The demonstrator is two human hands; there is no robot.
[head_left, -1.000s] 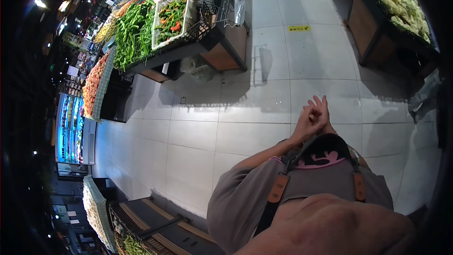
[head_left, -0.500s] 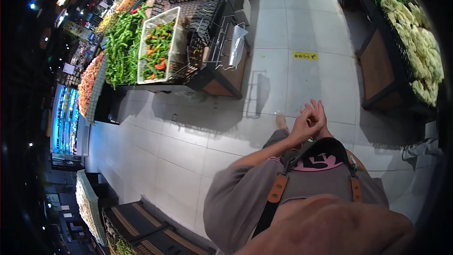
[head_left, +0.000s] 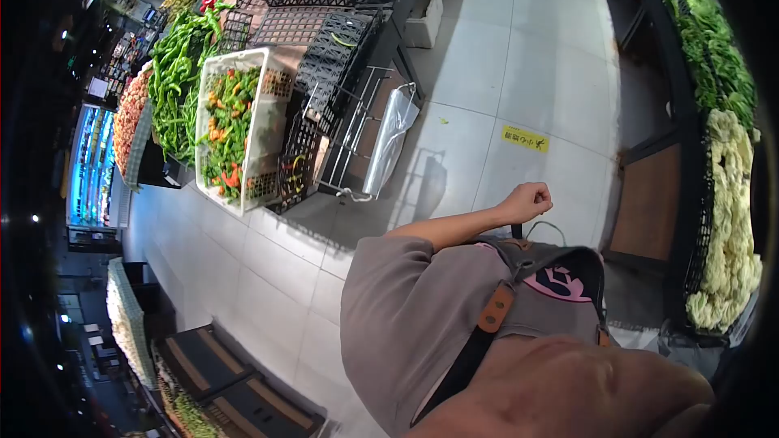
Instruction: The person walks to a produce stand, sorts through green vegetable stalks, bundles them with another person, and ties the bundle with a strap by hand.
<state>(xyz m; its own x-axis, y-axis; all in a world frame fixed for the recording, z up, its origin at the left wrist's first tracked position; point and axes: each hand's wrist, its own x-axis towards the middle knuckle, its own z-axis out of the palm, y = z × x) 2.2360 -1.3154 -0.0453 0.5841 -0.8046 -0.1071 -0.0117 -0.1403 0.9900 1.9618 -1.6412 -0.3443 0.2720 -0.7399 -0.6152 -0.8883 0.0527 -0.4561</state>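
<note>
Fingers [head_left: 539, 194] of left hand [head_left: 525, 203] curled together, above the floor [head_left: 466, 164]. Apron [head_left: 529, 257] on the person's front, near that hand. Yellow label [head_left: 525, 139] on floor beyond; pepper crate [head_left: 260, 101] off left.

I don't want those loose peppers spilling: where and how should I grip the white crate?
I'd take the white crate by its rim at both short ends, coming from above: long green peppers crowd one long side. It is oblong and open-topped, with loose peppers inside, so keep it level.
</note>
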